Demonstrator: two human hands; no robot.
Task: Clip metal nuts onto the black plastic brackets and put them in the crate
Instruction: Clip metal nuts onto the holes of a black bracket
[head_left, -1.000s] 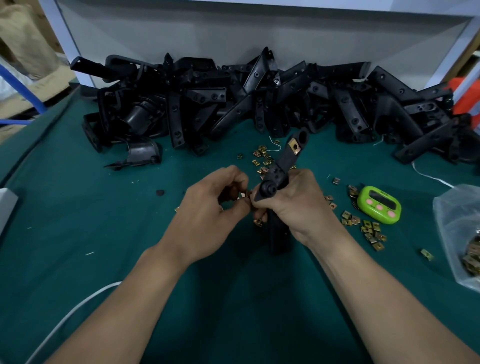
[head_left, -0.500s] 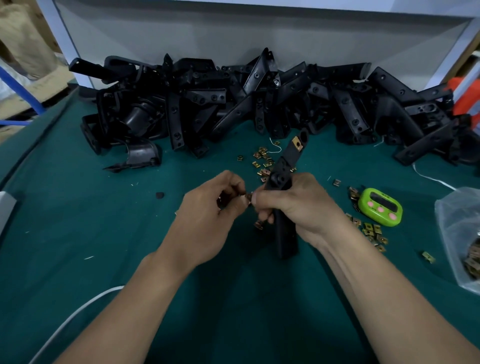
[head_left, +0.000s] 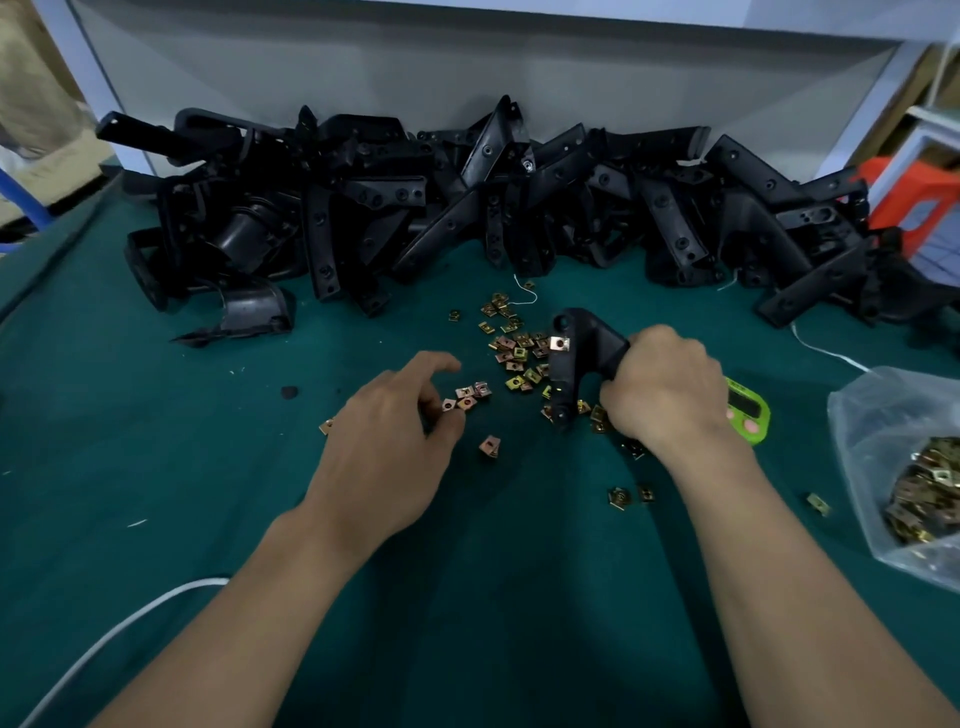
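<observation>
Green-covered table (head_left: 156, 467) fills the view. Big pile of black plastic brackets (head_left: 467, 208) heaped along the table's far edge against a grey back panel (head_left: 467, 67). Clear plastic bag (head_left: 878, 415) at the right edge, lying open, with a heap of brass-coloured nuts (head_left: 930, 488) inside. Red stool (head_left: 914, 192) off the table, far right. White cable (head_left: 104, 639) runs along the near left of the table. Left hand (head_left: 395, 447) palm down left of centre, fingers curled over a small cluster of loose nuts (head_left: 467, 397), fingertips touching them; cannot tell whether its grip actually has one pinched. Right hand (head_left: 670, 384) right of centre, grip clenched around one arm of a single black bracket (head_left: 576, 353). This bracket stands roughly upright, lower end resting on the table among nuts, upper end tilted toward the left hand. Green timer (head_left: 748, 410) lies just behind the right hand, partly hidden by it. Scattered nuts (head_left: 514, 343) lie on the cloth between the pile and the hands, more near the right wrist. One clipped nut (head_left: 559, 343) sits on the held bracket's left-facing edge, near its top.
</observation>
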